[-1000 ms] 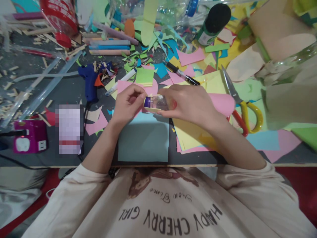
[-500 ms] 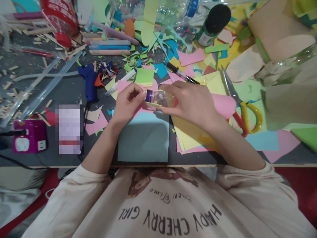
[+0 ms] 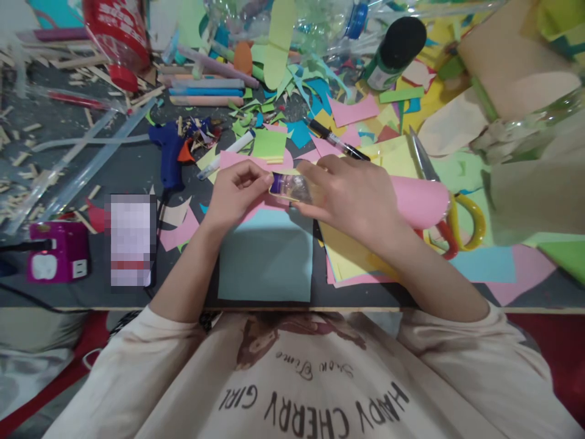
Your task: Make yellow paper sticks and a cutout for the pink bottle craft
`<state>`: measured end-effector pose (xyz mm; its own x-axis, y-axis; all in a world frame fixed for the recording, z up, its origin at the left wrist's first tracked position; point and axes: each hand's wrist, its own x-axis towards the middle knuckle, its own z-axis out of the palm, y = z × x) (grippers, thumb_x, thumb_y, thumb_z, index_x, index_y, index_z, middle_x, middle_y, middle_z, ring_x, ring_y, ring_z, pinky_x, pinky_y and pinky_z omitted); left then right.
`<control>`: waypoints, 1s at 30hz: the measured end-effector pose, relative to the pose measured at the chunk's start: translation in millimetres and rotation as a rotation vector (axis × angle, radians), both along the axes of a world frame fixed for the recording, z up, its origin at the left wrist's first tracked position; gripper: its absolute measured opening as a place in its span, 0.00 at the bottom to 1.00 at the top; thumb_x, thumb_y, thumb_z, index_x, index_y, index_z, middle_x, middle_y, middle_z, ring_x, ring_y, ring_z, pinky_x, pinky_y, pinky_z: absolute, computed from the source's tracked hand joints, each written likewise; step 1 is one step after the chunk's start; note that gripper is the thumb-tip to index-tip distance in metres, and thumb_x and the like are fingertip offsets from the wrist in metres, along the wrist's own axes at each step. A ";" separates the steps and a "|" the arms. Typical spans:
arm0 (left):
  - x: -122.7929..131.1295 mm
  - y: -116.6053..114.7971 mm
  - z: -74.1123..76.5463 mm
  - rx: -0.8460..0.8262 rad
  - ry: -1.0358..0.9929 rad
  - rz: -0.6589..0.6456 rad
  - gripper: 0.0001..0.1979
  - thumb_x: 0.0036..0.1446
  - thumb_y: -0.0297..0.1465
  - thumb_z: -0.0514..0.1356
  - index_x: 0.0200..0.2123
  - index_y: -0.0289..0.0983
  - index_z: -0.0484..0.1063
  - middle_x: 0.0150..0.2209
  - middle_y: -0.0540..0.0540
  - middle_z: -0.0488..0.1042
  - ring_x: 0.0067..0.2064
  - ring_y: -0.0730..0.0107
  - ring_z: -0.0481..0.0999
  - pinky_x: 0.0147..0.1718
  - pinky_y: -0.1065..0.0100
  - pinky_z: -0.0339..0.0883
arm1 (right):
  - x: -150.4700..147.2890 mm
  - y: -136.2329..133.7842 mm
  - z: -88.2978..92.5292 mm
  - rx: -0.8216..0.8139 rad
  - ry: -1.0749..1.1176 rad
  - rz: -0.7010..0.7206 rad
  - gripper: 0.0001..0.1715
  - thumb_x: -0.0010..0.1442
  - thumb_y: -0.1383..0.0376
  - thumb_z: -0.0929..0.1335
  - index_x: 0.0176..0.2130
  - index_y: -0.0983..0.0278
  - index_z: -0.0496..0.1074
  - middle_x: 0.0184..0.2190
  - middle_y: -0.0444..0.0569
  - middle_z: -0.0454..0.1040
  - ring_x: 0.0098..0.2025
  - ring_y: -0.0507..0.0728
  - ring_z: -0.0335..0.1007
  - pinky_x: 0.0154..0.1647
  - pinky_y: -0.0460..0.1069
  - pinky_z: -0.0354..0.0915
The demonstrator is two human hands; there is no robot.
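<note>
A small clear bottle (image 3: 295, 185) with a purple cap lies sideways between my two hands, a narrow yellowish strip along its lower side. My left hand (image 3: 240, 192) pinches at the cap end, thumb and forefinger together; whether they grip the cap or the strip cannot be made out. My right hand (image 3: 350, 189) is wrapped over the bottle's body. A pink paper roll (image 3: 420, 201) sticks out to the right beyond my right hand; its inner end is hidden. Below the hands lies a light blue sheet (image 3: 265, 256).
Yellow-and-red scissors (image 3: 470, 222) lie right of a yellow paper stack (image 3: 356, 247). Left are a blue glue gun (image 3: 169, 155), a blurred phone-like object (image 3: 131, 241) and a purple box (image 3: 57, 251). Behind are markers (image 3: 208, 92), a black-capped bottle (image 3: 397, 52) and paper scraps.
The bottle and right hand have shifted slightly down. The pink roll reaches further right, over part of the scissors. The whole view has shifted a little.
</note>
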<state>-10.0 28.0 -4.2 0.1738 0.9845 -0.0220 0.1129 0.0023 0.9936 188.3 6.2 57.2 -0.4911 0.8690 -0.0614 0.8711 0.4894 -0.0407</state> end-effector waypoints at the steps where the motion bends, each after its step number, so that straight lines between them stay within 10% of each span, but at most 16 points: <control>1: -0.1 0.0 0.2 -0.015 -0.010 0.003 0.21 0.45 0.48 0.69 0.21 0.37 0.69 0.20 0.52 0.68 0.23 0.77 0.66 0.25 0.71 0.63 | -0.4 0.1 -0.6 -0.002 -0.005 0.006 0.28 0.64 0.51 0.63 0.57 0.64 0.67 0.40 0.56 0.77 0.37 0.61 0.72 0.31 0.50 0.52; 18: 0.4 -0.8 -8.7 0.109 -0.178 -0.018 0.21 0.46 0.46 0.68 0.20 0.39 0.63 0.24 0.51 0.62 0.26 0.76 0.60 0.24 0.71 0.56 | -6.8 -5.6 -5.1 0.017 0.056 0.029 0.25 0.64 0.54 0.63 0.56 0.64 0.68 0.42 0.57 0.77 0.37 0.59 0.69 0.32 0.50 0.52; 30: -1.7 1.1 -22.2 0.239 -0.052 0.001 0.20 0.51 0.52 0.64 0.34 0.42 0.70 0.31 0.50 0.69 0.32 0.73 0.72 0.32 0.69 0.69 | -1.0 -2.0 -0.9 0.021 0.032 0.017 0.28 0.65 0.51 0.62 0.58 0.64 0.66 0.43 0.57 0.76 0.38 0.60 0.70 0.32 0.50 0.54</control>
